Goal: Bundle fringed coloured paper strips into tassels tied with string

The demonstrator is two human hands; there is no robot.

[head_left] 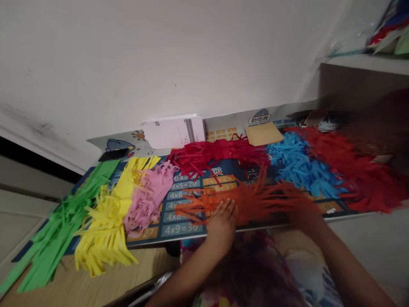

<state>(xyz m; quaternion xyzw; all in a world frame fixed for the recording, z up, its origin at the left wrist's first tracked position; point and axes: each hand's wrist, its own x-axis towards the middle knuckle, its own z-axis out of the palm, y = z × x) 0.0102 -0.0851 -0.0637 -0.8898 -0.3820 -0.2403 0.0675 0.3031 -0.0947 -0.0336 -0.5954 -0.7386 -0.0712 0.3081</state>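
Observation:
A fringed orange sheet [251, 202], paper-like, lies at the front of the table with its strips spread to both sides. My left hand [223, 217] presses on its left part, fingers stretched out and lying flat. By the sheet's right end, my right hand [303, 215] is smeared by motion, so its fingers cannot be made out. Behind the orange sheet lies a crimson fringed bundle [220, 151]. Pink [148, 200], yellow [111, 213] and green [70, 217] fringed bundles are on the left. To the right are blue [303, 164] and red [348, 166] ones.
A printed mat with times tables [185, 230] covers the table. At the back against the wall are white booklets [172, 132], a tan envelope-like sheet [263, 133] and a dark flat object [114, 154]. A white shelf [367, 64] stands at right. Green and yellow fringes overhang the front edge.

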